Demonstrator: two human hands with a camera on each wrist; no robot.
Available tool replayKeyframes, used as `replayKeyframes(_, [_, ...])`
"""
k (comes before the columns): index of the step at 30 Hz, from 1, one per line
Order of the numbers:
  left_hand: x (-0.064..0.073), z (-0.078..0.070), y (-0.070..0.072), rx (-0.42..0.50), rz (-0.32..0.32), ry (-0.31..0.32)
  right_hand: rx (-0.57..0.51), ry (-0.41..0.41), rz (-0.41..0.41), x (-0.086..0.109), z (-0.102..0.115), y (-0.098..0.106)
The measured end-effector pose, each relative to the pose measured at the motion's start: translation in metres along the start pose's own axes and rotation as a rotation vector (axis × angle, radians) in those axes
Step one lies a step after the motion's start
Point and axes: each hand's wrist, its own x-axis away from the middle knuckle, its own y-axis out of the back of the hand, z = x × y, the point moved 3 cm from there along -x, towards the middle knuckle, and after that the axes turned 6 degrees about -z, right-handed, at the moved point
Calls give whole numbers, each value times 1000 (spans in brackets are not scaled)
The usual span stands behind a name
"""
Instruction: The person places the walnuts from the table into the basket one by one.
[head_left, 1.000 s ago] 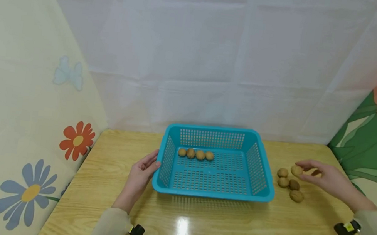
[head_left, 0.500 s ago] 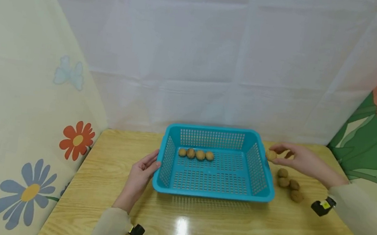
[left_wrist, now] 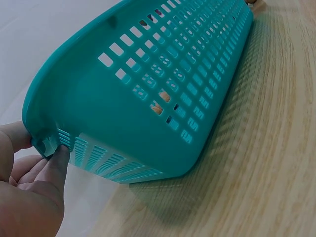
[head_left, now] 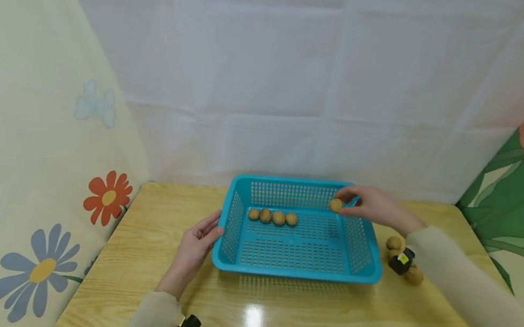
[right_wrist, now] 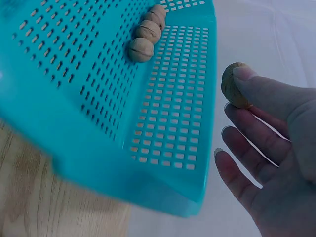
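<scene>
A blue plastic basket (head_left: 295,274) with slotted walls stands on the table. My left hand (head_left: 196,242) grips its left rim; in the left wrist view the thumb and fingers (left_wrist: 55,165) pinch the rim from both sides. Between thumb and fingertips my right hand (head_left: 369,204) pinches a walnut (head_left: 336,205), held over the back right part of the basket. Several walnuts (head_left: 278,218) lie in a row on the basket floor, left of the middle; the right wrist view shows that row of walnuts (right_wrist: 148,31) too.
More walnuts (head_left: 394,243) lie on the wooden table (head_left: 302,319) to the right of the basket, partly hidden by the right wrist camera (head_left: 401,261). A white cloth (head_left: 271,78) hangs behind the table, with flower-patterned panels at both sides.
My right hand has carried the walnut leftward from the pile on the right, past the basket's right rim, to above the basket. The left hand has stayed at the left rim.
</scene>
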Motion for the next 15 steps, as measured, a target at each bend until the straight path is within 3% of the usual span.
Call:
replayKeyframes(7, [1,-1,0,-6,1,15,-40,-32,20,-27,2,-22])
replayKeyframes(15, [1,0,0,-28,6,9,-60,11,57,-55,3,-54])
